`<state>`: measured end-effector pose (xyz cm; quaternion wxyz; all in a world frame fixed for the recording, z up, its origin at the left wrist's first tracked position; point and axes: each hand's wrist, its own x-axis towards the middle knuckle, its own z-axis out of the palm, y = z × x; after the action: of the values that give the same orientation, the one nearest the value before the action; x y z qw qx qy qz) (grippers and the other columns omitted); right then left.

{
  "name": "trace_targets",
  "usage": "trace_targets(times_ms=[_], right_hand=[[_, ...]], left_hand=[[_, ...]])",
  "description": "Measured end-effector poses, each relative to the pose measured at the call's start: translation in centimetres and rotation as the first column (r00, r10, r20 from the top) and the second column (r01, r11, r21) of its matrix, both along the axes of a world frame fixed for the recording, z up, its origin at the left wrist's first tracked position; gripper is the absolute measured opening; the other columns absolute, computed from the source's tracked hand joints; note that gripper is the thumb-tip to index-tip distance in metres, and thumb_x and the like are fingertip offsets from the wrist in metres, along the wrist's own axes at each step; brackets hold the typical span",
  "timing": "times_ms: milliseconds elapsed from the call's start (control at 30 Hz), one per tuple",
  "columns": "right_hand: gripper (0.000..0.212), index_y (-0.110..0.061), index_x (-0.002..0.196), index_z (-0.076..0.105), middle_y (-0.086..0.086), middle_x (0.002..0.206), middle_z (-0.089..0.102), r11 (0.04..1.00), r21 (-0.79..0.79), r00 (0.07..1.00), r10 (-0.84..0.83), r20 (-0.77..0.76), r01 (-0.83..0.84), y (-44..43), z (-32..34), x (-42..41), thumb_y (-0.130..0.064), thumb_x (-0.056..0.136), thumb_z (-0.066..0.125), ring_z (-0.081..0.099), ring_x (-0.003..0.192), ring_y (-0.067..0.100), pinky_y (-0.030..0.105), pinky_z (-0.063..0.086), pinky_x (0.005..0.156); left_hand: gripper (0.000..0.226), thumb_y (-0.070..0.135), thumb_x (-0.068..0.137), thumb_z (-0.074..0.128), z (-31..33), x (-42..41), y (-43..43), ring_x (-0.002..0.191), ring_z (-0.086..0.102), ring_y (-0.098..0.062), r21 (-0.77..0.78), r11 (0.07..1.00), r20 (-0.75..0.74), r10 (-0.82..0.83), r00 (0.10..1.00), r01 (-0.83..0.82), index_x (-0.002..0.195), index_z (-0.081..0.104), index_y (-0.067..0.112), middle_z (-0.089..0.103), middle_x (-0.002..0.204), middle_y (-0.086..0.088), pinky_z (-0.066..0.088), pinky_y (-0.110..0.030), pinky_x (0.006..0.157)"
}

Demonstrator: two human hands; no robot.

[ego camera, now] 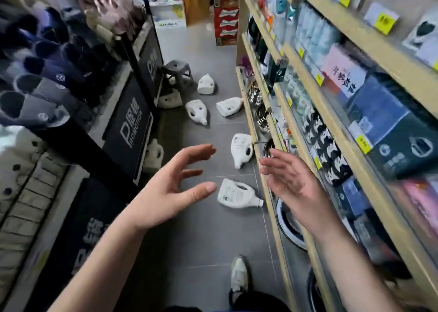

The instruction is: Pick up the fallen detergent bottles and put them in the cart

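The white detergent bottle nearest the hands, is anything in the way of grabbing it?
Nothing visible is in the way. The nearest detergent bottle lies on bare floor beside the shelf, with the left hand and right hand open and empty above it. The cart is out of view.

White bottles (237,194) lie on grey floor (201,240); both hands spread, empty.
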<state>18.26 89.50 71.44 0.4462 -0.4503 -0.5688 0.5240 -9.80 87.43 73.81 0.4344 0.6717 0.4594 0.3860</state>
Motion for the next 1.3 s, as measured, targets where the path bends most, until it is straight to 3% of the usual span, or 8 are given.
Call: trace_targets(times_ms=[200, 533, 700, 867, 1067, 1167, 1233, 1300], right_hand=[[0.056, -0.02, 0.14, 0.056, -0.003, 0.128, 0.071, 0.998, -0.06, 1.0, -0.007, -0.005, 0.006, 9.6, -0.1, -2.4, -0.022, 0.087, 0.073, 0.069, 0.114, 0.006, 0.012, 0.051, 0.092], [0.059, -0.025, 0.138, 0.057, -0.008, 0.126, 0.073, 0.966, -0.157, 0.978, -0.201, 0.055, 0.207, 17.0, -2.4, -5.0, -0.032, 0.083, 0.076, 0.069, 0.119, 0.011, 0.025, 0.052, 0.104], [0.061, -0.02, 0.139, 0.056, -0.004, 0.123, 0.073, 0.913, -0.295, 0.959, -0.27, 0.08, 0.282, 20.5, -8.6, -5.0, -0.029, 0.082, 0.075, 0.069, 0.115, 0.006, 0.022, 0.054, 0.102], [0.063, -0.01, 0.138, 0.057, 0.003, 0.121, 0.072, 0.836, -0.412, 0.931, -0.349, 0.11, 0.362, 24.6, -21.5, -4.7, -0.027, 0.08, 0.075, 0.07, 0.106, 0.001, 0.014, 0.052, 0.09], [0.04, -0.011, 0.128, 0.062, -0.006, 0.102, 0.072, 0.704, -0.481, 0.849, -0.483, 0.214, 0.522, 28.3, -43.4, -5.2, -0.013, 0.092, 0.078, 0.069, 0.089, -0.004, 0.016, 0.054, 0.087], [0.047, -0.022, 0.123, 0.061, -0.008, 0.104, 0.074, 0.619, -0.52, 0.802, -0.528, 0.28, 0.589, 29.9, -54.7, -5.4, -0.037, 0.086, 0.084, 0.072, 0.101, 0.01, 0.034, 0.055, 0.095], [0.069, -0.025, 0.121, 0.061, -0.008, 0.107, 0.076, 0.539, -0.567, 0.777, -0.51, 0.37, 0.623, 30.9, -61.5, -5.8, -0.062, 0.067, 0.083, 0.073, 0.103, 0.016, 0.039, 0.054, 0.096], [0.077, -0.023, 0.116, 0.062, 0.0, 0.11, 0.075, 0.428, -0.625, 0.741, -0.531, 0.411, 0.653, 31.2, -67.8, -6.4, -0.069, 0.056, 0.079, 0.069, 0.1, 0.019, 0.041, 0.054, 0.096]], left_hand=[[0.079, 0.06, 0.086, 0.077, -1.1, -2.8, 8.5, 0.147, 0.049, -0.019, -0.079, 0.997, 0.024, 0.007, 1.0, -0.005, 0.15, 0.049, 0.021, 0.056, 0.153, 0.004, 0.043, -0.052, 0.119], [0.079, 0.065, 0.083, 0.076, -4.7, -3.9, 23.5, 0.145, 0.05, -0.015, -0.143, 0.979, 0.081, -0.134, 0.988, 0.144, 0.146, 0.051, 0.026, 0.058, 0.15, 0.007, 0.047, -0.036, 0.114], [0.073, 0.069, 0.078, 0.078, -10.7, -3.5, 29.9, 0.143, 0.052, -0.013, -0.234, 0.963, 0.066, -0.119, 0.991, 0.132, 0.139, 0.056, 0.036, 0.061, 0.146, 0.006, 0.047, -0.045, 0.116], [0.072, 0.061, 0.081, 0.08, -22.7, -1.6, 35.8, 0.142, 0.051, -0.008, -0.292, 0.946, -0.006, -0.151, 0.989, 0.143, 0.142, 0.053, 0.033, 0.059, 0.148, 0.012, 0.047, -0.047, 0.116], [0.071, 0.059, 0.078, 0.077, -44.3, 0.2, 40.8, 0.137, 0.053, -0.001, -0.376, 0.912, -0.128, -0.227, 0.965, 0.165, 0.139, 0.056, 0.028, 0.06, 0.144, 0.013, 0.05, -0.039, 0.114], [0.069, 0.057, 0.084, 0.081, -55.2, 0.4, 42.4, 0.134, 0.054, 0.002, -0.412, 0.889, -0.224, -0.31, 0.924, 0.199, 0.142, 0.055, 0.029, 0.06, 0.141, 0.017, 0.051, -0.035, 0.113], [0.068, 0.053, 0.086, 0.081, -61.5, 0.9, 43.5, 0.133, 0.054, 0.0, -0.433, 0.868, -0.291, -0.388, 0.874, 0.241, 0.144, 0.054, 0.029, 0.058, 0.139, 0.018, 0.05, -0.035, 0.113], [0.074, 0.059, 0.083, 0.081, -67.1, 1.5, 44.5, 0.132, 0.055, -0.006, -0.429, 0.863, -0.38, -0.44, 0.814, 0.266, 0.145, 0.052, 0.032, 0.058, 0.14, 0.015, 0.049, -0.038, 0.113]])
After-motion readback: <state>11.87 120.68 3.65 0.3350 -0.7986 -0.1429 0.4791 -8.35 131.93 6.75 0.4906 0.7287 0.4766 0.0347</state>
